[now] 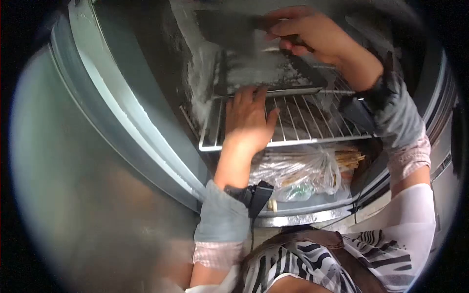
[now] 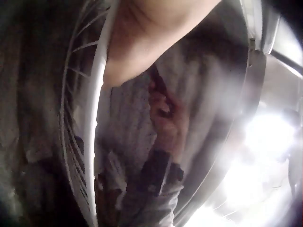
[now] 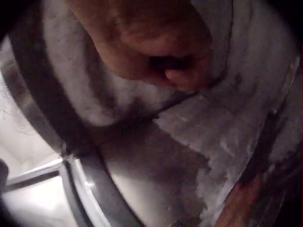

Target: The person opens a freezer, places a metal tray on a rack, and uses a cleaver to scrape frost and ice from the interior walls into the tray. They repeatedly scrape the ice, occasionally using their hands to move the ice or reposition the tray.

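Right hand [image 1: 315, 36]: curled round dark handle [image 2: 158, 79]; broad blade [image 1: 227, 31] blurred, far.
Left hand [image 1: 248, 116]: fingers extended at near edge of frosty tray [image 1: 298, 91]; contact unclear.
Wire shelf [image 1: 317, 142]: near edge exposed rightward.

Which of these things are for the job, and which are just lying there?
Seems part of the job:
dark flat tool, in the right hand
frosty tray, the left hand at its edge
wire rack, under the tray

Seems just lying there:
plastic bag, below the rack
thin sticks, at its end
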Tool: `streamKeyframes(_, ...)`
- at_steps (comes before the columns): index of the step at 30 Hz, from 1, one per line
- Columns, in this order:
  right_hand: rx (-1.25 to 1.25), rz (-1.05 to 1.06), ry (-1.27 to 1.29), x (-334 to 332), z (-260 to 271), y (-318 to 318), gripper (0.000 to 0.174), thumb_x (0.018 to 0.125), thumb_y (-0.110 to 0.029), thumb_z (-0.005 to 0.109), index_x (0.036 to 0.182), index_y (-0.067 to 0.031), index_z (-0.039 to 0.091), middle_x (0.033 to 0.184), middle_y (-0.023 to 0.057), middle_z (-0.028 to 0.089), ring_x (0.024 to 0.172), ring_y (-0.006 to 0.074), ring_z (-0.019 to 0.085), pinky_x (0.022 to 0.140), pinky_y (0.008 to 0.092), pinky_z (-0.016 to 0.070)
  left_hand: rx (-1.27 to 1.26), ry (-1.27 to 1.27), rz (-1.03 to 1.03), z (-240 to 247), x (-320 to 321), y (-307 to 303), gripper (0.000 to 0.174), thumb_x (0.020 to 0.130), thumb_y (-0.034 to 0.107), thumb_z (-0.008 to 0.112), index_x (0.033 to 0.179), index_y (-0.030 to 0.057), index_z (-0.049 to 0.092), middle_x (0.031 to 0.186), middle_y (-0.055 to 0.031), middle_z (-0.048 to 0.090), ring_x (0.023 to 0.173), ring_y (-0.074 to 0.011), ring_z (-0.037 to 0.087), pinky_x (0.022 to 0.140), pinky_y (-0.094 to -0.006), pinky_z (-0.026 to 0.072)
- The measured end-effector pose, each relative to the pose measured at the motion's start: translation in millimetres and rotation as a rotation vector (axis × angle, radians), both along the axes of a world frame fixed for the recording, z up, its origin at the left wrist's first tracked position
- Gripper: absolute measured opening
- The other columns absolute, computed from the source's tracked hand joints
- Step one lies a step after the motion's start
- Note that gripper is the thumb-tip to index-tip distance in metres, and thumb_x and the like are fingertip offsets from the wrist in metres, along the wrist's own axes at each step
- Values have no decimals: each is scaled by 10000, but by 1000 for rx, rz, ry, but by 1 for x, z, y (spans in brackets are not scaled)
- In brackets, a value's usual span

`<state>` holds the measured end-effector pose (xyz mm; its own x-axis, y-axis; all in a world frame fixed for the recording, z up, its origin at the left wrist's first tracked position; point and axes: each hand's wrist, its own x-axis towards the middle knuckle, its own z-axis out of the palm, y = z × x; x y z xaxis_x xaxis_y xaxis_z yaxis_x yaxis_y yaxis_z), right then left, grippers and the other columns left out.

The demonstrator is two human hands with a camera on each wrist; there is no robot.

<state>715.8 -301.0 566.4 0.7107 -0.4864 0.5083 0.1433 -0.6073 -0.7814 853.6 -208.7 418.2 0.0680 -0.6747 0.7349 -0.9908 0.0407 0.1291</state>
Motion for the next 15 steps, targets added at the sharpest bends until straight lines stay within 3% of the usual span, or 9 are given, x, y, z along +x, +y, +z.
streamKeyframes(2, 30, -23, -65, -15, -3, 24, 236, 762, -103, 606, 969, 8, 621, 657, 32, 548, 530, 84, 472, 416, 224, 371, -79, 26, -61, 4, -5, 7, 435, 786, 221, 624, 1160, 16, 537, 1137, -149, 510, 1092, -324, 461, 908, -426, 384)
streamKeyframes(3, 33, -29, -66, -23, -5, 34, 236, 762, -103, 606, 969, 8, 621, 657, 32, 548, 530, 84, 472, 416, 224, 371, -249, -46, -27, 0, -2, 5, 334, 740, 149, 635, 1047, 23, 598, 1004, -122, 555, 973, -315, 514, 808, -419, 433)
streamKeyframes(5, 40, -48, 115, -34, -7, 50, 462, 818, -76, 542, 1249, 66, 453, 900, 115, 618, 588, 69, 495, 414, 158, 353, -288, 2, 22, -5, -9, 20, 304, 722, 132, 634, 1006, 24, 617, 977, -124, 563, 951, -313, 524, 790, -419, 439)
streamKeyframes(7, 51, -62, 119, -35, -13, 65, 455, 816, -72, 540, 1242, 66, 461, 894, 115, 614, 588, 71, 494, 411, 164, 350, -395, 57, 75, -8, -19, 39, 223, 691, 83, 622, 905, 32, 657, 924, -106, 576, 906, -288, 544, 759, -406, 446)
streamKeyframes(10, 48, -126, 175, -23, -12, 69, 454, 799, -61, 543, 1229, 66, 479, 864, 109, 604, 584, 74, 491, 400, 183, 339, -365, 124, 58, -1, -36, 68, 227, 699, 74, 616, 920, 48, 662, 910, -76, 580, 894, -272, 547, 748, -390, 446)
streamKeyframes(12, 85, -54, 134, -4, -10, 55, 288, 776, -74, 567, 1029, 64, 583, 823, 104, 594, 583, 84, 491, 390, 215, 318, -368, 143, 39, 1, -38, 77, 225, 712, 70, 607, 929, 55, 663, 901, -56, 590, 909, -257, 546, 744, -378, 443)
streamKeyframes(13, 75, -56, 135, 7, -5, 44, 288, 776, -74, 567, 1029, 64, 583, 823, 104, 594, 583, 84, 491, 390, 215, 318, -363, 129, 50, 3, -37, 77, 215, 719, 74, 603, 925, 55, 664, 907, -59, 597, 922, -257, 544, 749, -381, 440)
streamKeyframes(15, -379, -178, 332, 31, -2, 15, 126, 743, -104, 608, 781, 15, 589, 708, 75, 575, 551, 102, 483, 391, 239, 303, -360, 109, 50, 5, -34, 74, 206, 727, 78, 599, 921, 55, 665, 912, -62, 605, 935, -258, 541, 753, -384, 436)
